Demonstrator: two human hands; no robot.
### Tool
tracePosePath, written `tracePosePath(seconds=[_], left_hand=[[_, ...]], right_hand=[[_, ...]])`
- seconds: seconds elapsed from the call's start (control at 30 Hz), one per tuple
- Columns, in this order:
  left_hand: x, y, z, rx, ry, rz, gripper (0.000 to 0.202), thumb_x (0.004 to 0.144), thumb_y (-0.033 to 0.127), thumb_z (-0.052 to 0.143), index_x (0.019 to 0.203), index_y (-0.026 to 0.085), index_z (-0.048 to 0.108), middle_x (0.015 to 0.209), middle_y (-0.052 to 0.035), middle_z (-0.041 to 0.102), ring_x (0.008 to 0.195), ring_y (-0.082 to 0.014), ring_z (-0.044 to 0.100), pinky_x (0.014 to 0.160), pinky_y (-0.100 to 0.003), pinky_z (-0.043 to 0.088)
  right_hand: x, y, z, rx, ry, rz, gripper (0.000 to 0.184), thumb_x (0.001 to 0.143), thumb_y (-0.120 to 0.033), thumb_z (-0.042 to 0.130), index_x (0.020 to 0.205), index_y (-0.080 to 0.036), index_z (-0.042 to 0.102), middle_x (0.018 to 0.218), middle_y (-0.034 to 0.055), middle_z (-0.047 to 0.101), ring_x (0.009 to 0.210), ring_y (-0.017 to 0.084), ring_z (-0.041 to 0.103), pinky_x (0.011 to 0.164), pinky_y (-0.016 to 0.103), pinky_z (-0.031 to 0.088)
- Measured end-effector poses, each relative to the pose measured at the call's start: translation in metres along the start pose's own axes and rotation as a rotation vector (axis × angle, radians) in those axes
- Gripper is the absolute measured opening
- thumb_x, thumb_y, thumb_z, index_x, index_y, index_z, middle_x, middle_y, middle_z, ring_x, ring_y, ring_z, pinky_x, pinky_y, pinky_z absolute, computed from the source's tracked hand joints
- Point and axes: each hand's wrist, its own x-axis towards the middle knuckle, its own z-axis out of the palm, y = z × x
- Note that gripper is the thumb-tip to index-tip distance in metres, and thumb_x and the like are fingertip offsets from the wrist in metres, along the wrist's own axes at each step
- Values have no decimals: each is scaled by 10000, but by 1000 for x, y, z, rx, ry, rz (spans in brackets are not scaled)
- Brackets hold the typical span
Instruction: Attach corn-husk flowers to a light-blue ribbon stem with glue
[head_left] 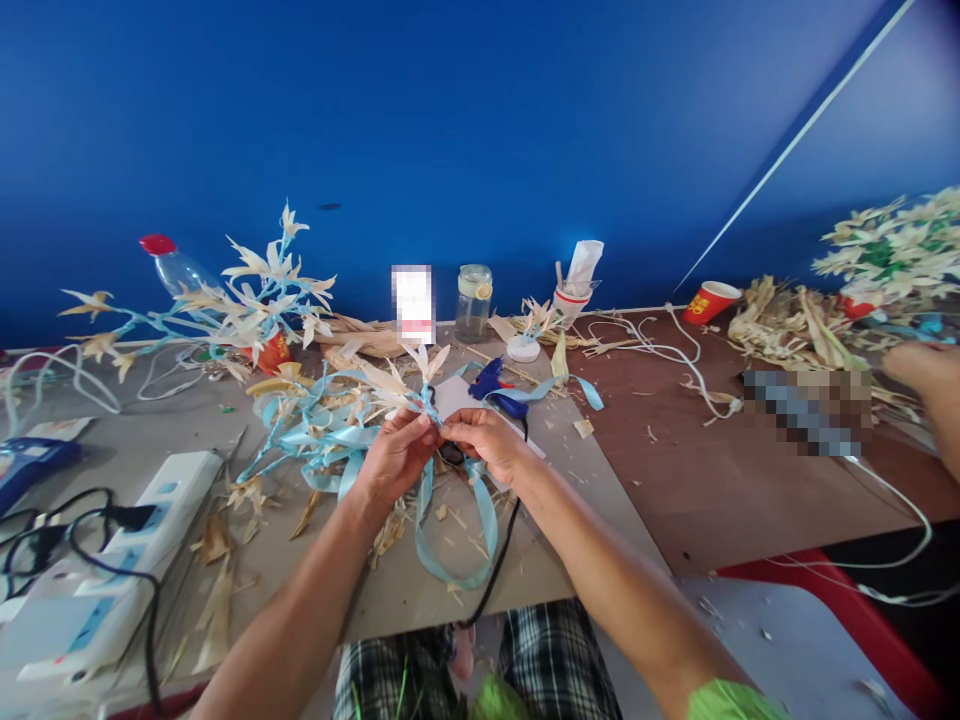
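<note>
Close together over the table's front part, my left hand and my right hand meet at a stem. My left fingers pinch this light-blue-wrapped stem, topped by a pale corn husk flower. Closed thumb and fingers of my right hand grip the light blue ribbon at the stem; the ribbon hangs below in a loop. Left of my hands lie more blue-wrapped stems and ribbon. A blue glue gun rests just beyond my right hand.
Left stand a white power strip with black cables and a husk flower arrangement. A glass jar, a cup of tools and a red paper cup line the wall. Another person's hand is at right, near dried husks.
</note>
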Motion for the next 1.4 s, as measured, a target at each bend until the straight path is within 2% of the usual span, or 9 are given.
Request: tracePosePath(seconds=[0.3, 0.47, 0.6, 0.7, 0.77, 0.87, 1.0, 1.2, 1.4], left_hand=[[2, -4, -3, 55, -29, -7, 149, 657, 159, 751, 773, 134, 660, 660, 10, 593, 548, -59, 479, 673, -248, 439], [2, -6, -1, 31, -20, -5, 155, 662, 169, 752, 782, 130, 661, 740, -3, 622, 541, -45, 467, 661, -239, 445], [1, -7, 0, 1, 12, -54, 229, 674, 166, 744, 882, 146, 650, 791, -5, 635, 536, -40, 469, 663, -242, 458], [-1, -7, 3, 25, 58, -31, 185, 667, 179, 754, 793, 141, 623, 750, 7, 621, 523, -37, 467, 651, -235, 457], [-2, -8, 7, 46, 82, 16, 187, 662, 192, 760, 751, 142, 603, 748, 14, 617, 514, -31, 462, 655, -235, 459], [-2, -9, 9, 62, 90, 92, 209, 662, 205, 763, 786, 155, 602, 741, 19, 622, 530, -40, 486, 656, -228, 452], [1, -11, 8, 57, 115, 134, 222, 644, 211, 776, 761, 152, 597, 664, 16, 611, 565, -66, 527, 614, -207, 422], [3, -12, 6, 76, 165, 156, 227, 614, 199, 787, 681, 144, 577, 608, 24, 585, 533, -63, 514, 584, -202, 400], [2, -12, 6, 105, 157, 145, 211, 644, 209, 765, 695, 147, 570, 597, 29, 578, 537, -66, 520, 595, -201, 403]], right_hand=[[1, 1, 0, -14, 3, 0, 202, 566, -320, 658, 639, -147, 584, 477, -57, 491, 426, 45, 243, 461, 231, 114], [0, 2, 2, -102, 28, -68, 188, 604, -322, 629, 671, -148, 606, 562, -26, 582, 479, 65, 340, 492, 221, 223], [1, 4, 1, -396, 190, -281, 151, 690, -303, 590, 666, -157, 622, 589, -27, 576, 570, 91, 442, 564, 215, 315], [0, 5, 1, -627, 327, -416, 168, 755, -271, 533, 649, -167, 611, 625, -12, 593, 598, 104, 477, 580, 211, 341], [0, 6, 1, -744, 399, -479, 171, 778, -247, 505, 660, -178, 609, 642, 0, 609, 599, 112, 497, 591, 217, 349], [-2, 8, 2, -919, 480, -558, 161, 785, -217, 500, 681, -193, 621, 634, 16, 625, 603, 132, 523, 647, 238, 355], [-3, 11, 5, -1068, 512, -600, 160, 792, -200, 504, 690, -193, 627, 589, 29, 620, 585, 148, 522, 695, 263, 341], [-2, 14, 7, -1112, 476, -632, 184, 808, -190, 482, 679, -189, 613, 591, 29, 623, 556, 137, 498, 715, 276, 330], [-2, 11, 7, -881, 410, -521, 151, 775, -230, 495, 663, -194, 590, 598, 1, 583, 550, 117, 481, 590, 222, 340]])
